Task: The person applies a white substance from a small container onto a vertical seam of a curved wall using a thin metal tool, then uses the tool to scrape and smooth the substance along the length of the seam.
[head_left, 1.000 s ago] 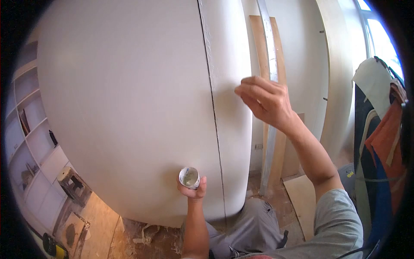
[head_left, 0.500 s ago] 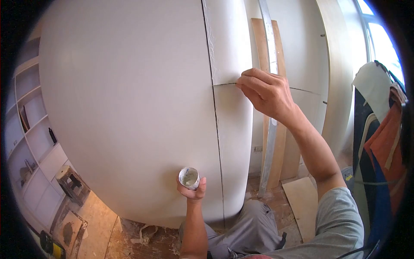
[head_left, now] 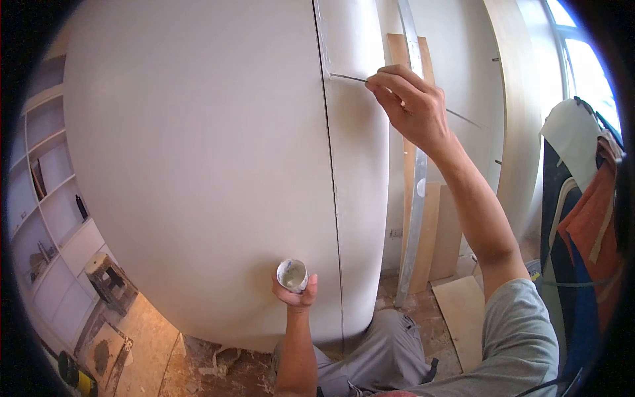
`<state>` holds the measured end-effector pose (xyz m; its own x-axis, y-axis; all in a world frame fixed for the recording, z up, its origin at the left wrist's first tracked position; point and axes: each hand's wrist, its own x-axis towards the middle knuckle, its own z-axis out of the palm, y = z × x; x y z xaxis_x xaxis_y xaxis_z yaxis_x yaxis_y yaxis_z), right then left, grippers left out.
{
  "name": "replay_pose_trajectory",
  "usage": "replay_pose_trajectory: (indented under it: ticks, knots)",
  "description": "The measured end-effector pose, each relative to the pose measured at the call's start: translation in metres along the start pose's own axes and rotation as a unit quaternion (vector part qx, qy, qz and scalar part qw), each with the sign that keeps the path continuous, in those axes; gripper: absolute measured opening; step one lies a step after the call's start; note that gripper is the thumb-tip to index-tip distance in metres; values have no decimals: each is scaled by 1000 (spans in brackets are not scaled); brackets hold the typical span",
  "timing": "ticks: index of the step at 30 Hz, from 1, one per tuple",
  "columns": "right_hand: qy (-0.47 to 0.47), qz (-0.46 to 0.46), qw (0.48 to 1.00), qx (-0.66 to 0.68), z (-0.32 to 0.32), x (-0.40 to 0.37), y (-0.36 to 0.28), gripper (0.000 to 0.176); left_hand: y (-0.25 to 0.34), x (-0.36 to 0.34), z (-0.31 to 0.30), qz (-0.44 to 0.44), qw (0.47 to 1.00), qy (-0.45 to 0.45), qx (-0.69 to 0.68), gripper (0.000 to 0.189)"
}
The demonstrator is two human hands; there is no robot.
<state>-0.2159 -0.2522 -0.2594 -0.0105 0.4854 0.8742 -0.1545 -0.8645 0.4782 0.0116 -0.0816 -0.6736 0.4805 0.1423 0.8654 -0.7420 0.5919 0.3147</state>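
Observation:
My left hand (head_left: 296, 296) is closed around a small white cup (head_left: 292, 276) with pale paste inside, held low in front of the large smooth white panel (head_left: 198, 165). My right hand (head_left: 413, 102) pinches a thin dark rod (head_left: 348, 78) at the upper right. The rod's left end lies close to the long dark vertical seam (head_left: 333, 159), on the rounded white edge strip (head_left: 360, 172). Part of the rod is hidden behind my fingers, and its other end shows to the right of my hand.
A metal straightedge (head_left: 418, 165) and wooden boards (head_left: 436, 231) lean on the wall behind the rounded edge. White shelves (head_left: 56, 178) and a stool (head_left: 109, 281) are at the left. Cloths (head_left: 589, 212) hang at the right. Scraps litter the floor (head_left: 211, 377).
My right hand has moved up with the thin rod, which now slopes down more to the right. My left hand and the cup have hardly moved.

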Motion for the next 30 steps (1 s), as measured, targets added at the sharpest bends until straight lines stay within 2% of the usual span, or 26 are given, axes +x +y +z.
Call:
replay_pose_trajectory:
  ticks: [3,4,7,11,13,17,23,25,30]
  knots:
    - [-13,19,998,59,-6,-19,-5,3,-6,-2,6,12,999,27,-16,53]
    - [-52,19,997,54,-12,-26,-12,5,-7,-3,6,16,999,43,-22,52]
    - [-92,-23,994,48,-20,-38,-23,5,-7,-2,-4,16,1000,-7,26,53]
    - [-139,-36,989,35,-22,-33,-19,5,-9,-4,2,23,999,22,3,53]
    - [-126,-48,990,27,-20,-22,-17,4,-8,-3,0,-14,1000,15,11,67]
    - [-121,-58,991,20,-16,0,-7,4,-1,2,1,18,1000,4,19,54]
    - [-93,-50,994,13,-9,22,3,2,-4,-1,-3,-3,1000,-17,15,56]
    - [-103,-15,994,19,-8,26,3,4,-6,-2,0,-27,999,20,20,70]
    - [-81,-23,996,21,-3,35,12,5,-6,-1,-4,-23,999,6,26,71]
